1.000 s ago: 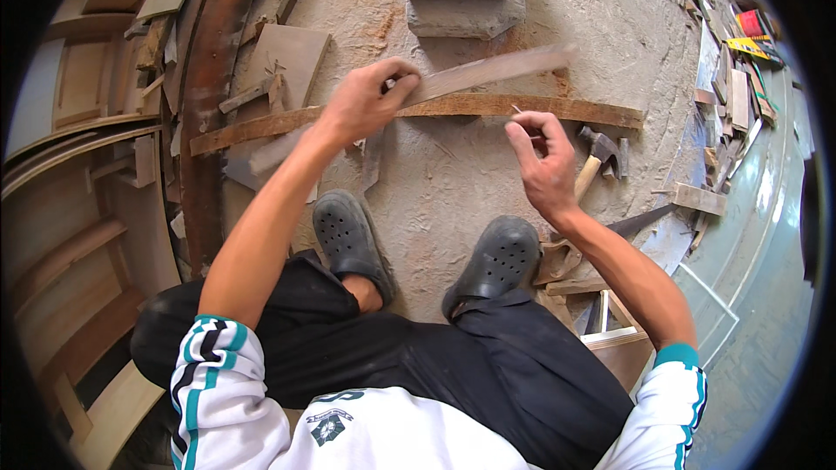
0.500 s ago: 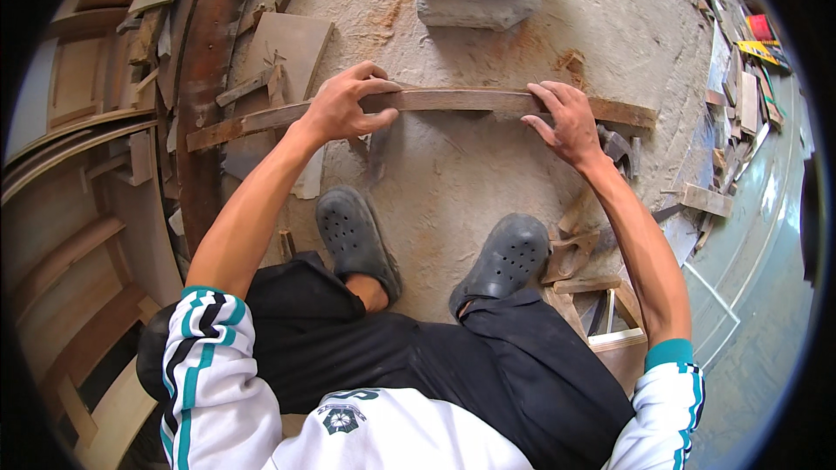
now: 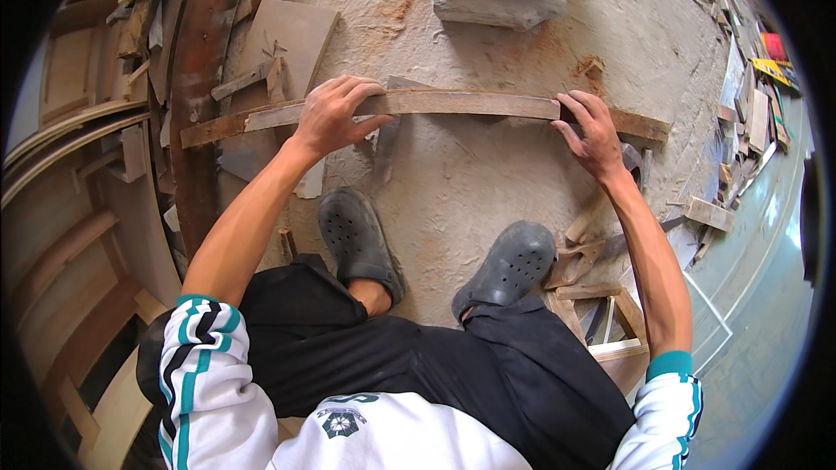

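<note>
Presently, your left hand (image 3: 335, 113), half-curled, holds the pale strip (image 3: 470, 104) along the darker board (image 3: 643, 124); your right hand (image 3: 594, 132), slightly parted, meets the strip's right end, its grip unclear; unequal pressure could skew the pale strip.

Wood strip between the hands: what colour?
The wood strip is greyish brown, best seen in the head view.

Grey block (image 3: 498, 2): on the floor (image 3: 444, 183), near its far visible edge.
Reddish-brown beam (image 3: 200, 70): along the floor's left edge.
Wood scraps (image 3: 758, 117): lying along its right edge.
</note>
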`<state>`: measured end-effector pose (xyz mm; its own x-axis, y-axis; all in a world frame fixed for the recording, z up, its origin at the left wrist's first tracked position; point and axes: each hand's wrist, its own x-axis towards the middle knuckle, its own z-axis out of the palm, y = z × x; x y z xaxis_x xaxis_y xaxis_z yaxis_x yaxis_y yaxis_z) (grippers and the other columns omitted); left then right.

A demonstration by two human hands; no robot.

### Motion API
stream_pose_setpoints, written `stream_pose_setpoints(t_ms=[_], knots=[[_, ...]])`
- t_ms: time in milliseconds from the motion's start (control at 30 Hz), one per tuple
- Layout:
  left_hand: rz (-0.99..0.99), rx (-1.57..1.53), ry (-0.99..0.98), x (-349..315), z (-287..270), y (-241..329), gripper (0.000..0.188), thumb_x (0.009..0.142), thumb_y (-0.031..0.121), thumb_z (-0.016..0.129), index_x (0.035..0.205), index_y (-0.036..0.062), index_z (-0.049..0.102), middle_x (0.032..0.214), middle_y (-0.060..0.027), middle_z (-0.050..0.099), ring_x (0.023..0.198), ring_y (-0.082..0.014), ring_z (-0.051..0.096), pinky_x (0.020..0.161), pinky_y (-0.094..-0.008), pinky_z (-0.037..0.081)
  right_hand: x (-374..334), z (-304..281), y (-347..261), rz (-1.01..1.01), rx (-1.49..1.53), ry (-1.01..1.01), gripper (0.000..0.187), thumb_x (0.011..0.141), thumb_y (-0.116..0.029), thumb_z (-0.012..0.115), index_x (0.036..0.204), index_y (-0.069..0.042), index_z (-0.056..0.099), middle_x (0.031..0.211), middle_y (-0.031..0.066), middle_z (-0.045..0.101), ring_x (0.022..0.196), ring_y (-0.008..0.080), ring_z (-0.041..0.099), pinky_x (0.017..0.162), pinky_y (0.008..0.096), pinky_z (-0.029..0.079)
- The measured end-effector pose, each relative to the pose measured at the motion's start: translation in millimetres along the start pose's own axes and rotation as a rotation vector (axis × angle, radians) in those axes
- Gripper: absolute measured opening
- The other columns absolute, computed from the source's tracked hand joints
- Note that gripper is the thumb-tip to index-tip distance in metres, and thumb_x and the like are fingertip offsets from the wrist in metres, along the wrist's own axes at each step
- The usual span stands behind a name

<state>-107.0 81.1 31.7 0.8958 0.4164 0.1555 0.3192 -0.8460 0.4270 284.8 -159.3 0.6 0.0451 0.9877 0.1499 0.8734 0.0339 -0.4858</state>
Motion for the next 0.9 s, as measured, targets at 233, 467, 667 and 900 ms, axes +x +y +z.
stream_pose_setpoints(t_ms=[233, 467, 667, 900], knots=[[-0.062, -0.095, -0.065, 3.4, -3.7, -1.7, 0.045, 0.076, 0.028, 0.091, 0.113, 0.0113, 0.072, 0.108, -0.0077, 0.076, 0.095, -0.0256, 0.074, 0.084, -0.0361, 0.058, -1.7, 3.1, 6.5, 0.016, 0.059, 0.003, 0.044, 0.088, -0.018, 0.079, 0.129, -0.005, 0.067, 0.125, 0.0168, 0.066, 0.118, 0.0361, 0.062, 0.104, 0.0442, 0.05], [-0.083, -0.15, -0.05, 7.6, -4.1, -2.7, 0.043, 0.075, 0.028, 0.091, 0.111, 0.0111, 0.075, 0.104, -0.0083, 0.077, 0.092, -0.025, 0.074, 0.082, -0.0355, 0.058, -1.1, 2.9, 1.1, 0.064, 0.133, 0.014, 0.044, 0.086, -0.012, 0.079, 0.128, -0.005, 0.068, 0.124, 0.0161, 0.066, 0.119, 0.0361, 0.063, 0.103, 0.0442, 0.051], [-0.097, -0.146, -0.053, 6.5, -3.9, -3.4, 0.041, 0.075, 0.029, 0.092, 0.109, 0.0106, 0.077, 0.104, -0.0077, 0.077, 0.091, -0.0247, 0.073, 0.081, -0.0355, 0.058, 1.1, 3.0, 0.9, 0.02, 0.121, 0.029, 0.044, 0.085, -0.009, 0.08, 0.127, -0.004, 0.068, 0.123, 0.0157, 0.067, 0.119, 0.0358, 0.064, 0.111, 0.046, 0.049], [-0.113, -0.15, -0.071, 6.5, -4.8, -3.2, 0.042, 0.074, 0.029, 0.092, 0.109, 0.0103, 0.076, 0.104, -0.0069, 0.077, 0.092, -0.0242, 0.073, 0.082, -0.0354, 0.058, 1.6, 1.6, -2.4, 0.048, 0.145, 0.024, 0.045, 0.084, -0.007, 0.081, 0.127, -0.006, 0.069, 0.124, 0.0156, 0.068, 0.118, 0.0354, 0.065, 0.114, 0.0478, 0.047]])
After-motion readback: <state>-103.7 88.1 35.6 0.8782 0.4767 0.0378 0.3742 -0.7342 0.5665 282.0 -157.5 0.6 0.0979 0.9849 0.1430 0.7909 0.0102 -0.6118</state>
